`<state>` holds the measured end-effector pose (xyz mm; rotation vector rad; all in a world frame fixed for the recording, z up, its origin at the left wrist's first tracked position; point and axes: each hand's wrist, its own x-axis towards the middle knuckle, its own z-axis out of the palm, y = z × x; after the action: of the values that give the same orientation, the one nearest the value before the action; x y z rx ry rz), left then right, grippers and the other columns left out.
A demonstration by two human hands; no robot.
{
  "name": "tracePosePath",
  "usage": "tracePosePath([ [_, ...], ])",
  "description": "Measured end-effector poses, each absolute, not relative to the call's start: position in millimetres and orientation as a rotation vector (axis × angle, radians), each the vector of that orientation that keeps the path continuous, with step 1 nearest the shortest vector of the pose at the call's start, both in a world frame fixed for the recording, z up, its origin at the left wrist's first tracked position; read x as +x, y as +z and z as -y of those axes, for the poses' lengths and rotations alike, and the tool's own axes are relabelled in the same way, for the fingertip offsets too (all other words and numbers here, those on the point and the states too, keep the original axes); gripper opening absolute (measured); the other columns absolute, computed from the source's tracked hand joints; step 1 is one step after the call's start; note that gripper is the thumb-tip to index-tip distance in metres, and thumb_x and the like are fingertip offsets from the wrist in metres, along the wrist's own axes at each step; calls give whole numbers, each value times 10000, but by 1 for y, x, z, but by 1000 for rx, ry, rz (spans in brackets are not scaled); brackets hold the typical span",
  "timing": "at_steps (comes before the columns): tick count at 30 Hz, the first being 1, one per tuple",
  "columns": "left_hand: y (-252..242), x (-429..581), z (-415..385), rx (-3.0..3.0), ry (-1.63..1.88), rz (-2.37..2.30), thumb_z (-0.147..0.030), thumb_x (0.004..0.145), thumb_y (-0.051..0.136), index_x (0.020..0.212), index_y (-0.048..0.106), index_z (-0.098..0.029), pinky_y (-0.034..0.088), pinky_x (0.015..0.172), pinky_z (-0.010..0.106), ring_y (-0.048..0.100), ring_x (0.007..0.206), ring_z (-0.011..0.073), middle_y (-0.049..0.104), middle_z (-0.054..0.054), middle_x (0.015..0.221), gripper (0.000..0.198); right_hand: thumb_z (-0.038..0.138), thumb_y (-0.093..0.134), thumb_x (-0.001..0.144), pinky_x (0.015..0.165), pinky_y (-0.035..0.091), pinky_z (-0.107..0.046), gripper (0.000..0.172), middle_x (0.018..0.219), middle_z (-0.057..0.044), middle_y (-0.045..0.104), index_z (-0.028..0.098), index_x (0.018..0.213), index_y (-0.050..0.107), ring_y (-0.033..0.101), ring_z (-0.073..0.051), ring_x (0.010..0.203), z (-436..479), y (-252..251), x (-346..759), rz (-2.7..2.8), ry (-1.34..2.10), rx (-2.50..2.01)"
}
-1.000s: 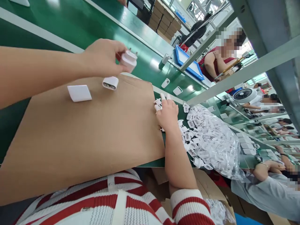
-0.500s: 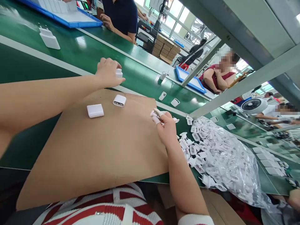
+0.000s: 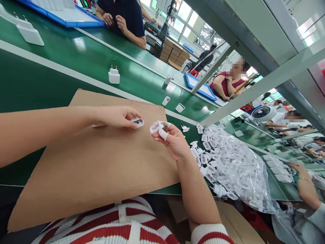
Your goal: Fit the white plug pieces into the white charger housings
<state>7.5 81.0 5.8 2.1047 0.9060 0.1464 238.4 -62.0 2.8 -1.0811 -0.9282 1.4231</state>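
Observation:
My left hand (image 3: pixel 122 117) grips a white charger housing (image 3: pixel 138 122) whose open end, with dark parts inside, faces right. A little to its right, my right hand (image 3: pixel 171 137) pinches a white plug cap (image 3: pixel 155 126); white covers wrap some of its fingertips. The two pieces are apart, both above a brown cardboard sheet (image 3: pixel 109 162). Another housing is mostly hidden under my left forearm. Beyond the cardboard, an assembled charger with two pins (image 3: pixel 114 75) stands on the green bench.
A clear plastic bag (image 3: pixel 241 162) spills many white plug caps at the right. Two small housings (image 3: pixel 166 101) sit past the cardboard's far edge. A larger charger (image 3: pixel 29 32) stands far left near a blue tray (image 3: pixel 83 23). A metal post rises at the right; co-workers sit opposite and right.
My left hand let go of the charger on the bench, came back and took a housing off the cardboard. My right hand moved slightly left, turning the plug cap.

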Motion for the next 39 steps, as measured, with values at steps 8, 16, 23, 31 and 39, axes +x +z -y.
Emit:
tracePosePath([
  [8, -24, 15, -40, 2156, 305, -884, -673, 964, 395, 1417, 598, -300, 311, 1197, 453, 419, 1401, 318, 581, 48, 1466, 621, 381, 781, 788, 877, 580, -348, 330, 1089, -67, 741, 211, 1056, 690, 688, -173, 914, 59, -5, 230, 1229, 838, -1266],
  [16, -33, 22, -32, 2177, 527, -738, -635, 903, 584, 1181, 707, -241, 475, 918, 347, 614, 1034, 264, 702, 69, 1115, 498, 160, 592, 864, 927, 537, -377, 295, 1098, -56, 732, 247, 1131, 683, 652, -207, 992, 63, -7, 227, 1746, 235, -1451],
  [23, -40, 25, -27, 2149, 543, -637, -599, 870, 623, 1025, 735, -226, 475, 881, 357, 615, 935, 256, 691, 64, 987, 418, 78, 522, 841, 898, 515, -367, 411, 1053, -70, 689, 224, 1188, 688, 603, -232, 1018, 63, -5, 220, 2051, 191, -1515],
  [31, -39, 26, -27, 2143, 524, -666, -562, 855, 618, 956, 736, -222, 468, 893, 349, 608, 950, 251, 680, 59, 965, 374, 38, 493, 832, 885, 519, -350, 405, 1050, -73, 698, 229, 1130, 692, 627, -230, 1019, 65, -14, 218, 2064, 91, -1529],
  [39, -38, 26, -30, 2117, 508, -683, -621, 815, 638, 888, 738, -245, 482, 828, 331, 630, 896, 241, 699, 29, 925, 396, 0, 510, 740, 728, 482, -286, 394, 869, -28, 671, 223, 991, 715, 629, -203, 860, 56, 2, 215, 2140, 91, -1663],
])
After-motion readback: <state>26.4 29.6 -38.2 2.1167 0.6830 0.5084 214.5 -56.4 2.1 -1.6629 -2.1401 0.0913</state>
